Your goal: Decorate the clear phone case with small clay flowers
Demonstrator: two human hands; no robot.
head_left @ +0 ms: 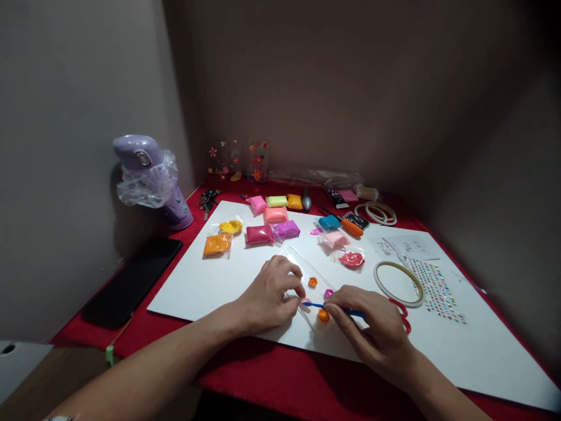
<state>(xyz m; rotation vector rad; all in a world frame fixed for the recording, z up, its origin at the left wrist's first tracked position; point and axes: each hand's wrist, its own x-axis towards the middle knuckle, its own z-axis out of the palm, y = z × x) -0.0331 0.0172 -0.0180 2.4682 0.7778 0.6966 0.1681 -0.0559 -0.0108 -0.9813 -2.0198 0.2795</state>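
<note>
My right hand (pixel 372 321) pinches a thin blue tool (pixel 313 304), its tip touching a small pink piece (pixel 306 303) on a clear phone case (pixel 316 266). Beside that piece, my left hand (pixel 276 292) rests on the case with curled fingers; whether they grip anything is hidden. Two orange flowers (pixel 312 282) (pixel 324 316) and a purple one (pixel 328 293) lie around the tool. The case is flat on a white board (pixel 197 280).
Clay packets (pixel 259 234) lie behind my hands. Tape rings (pixel 400 284), red scissors (pixel 405 318) and a gem sheet (pixel 438 289) are at right. A black phone (pixel 134 280) and purple device (pixel 175 204) stand left. Decorated cases (pixel 258 161) lean at the back.
</note>
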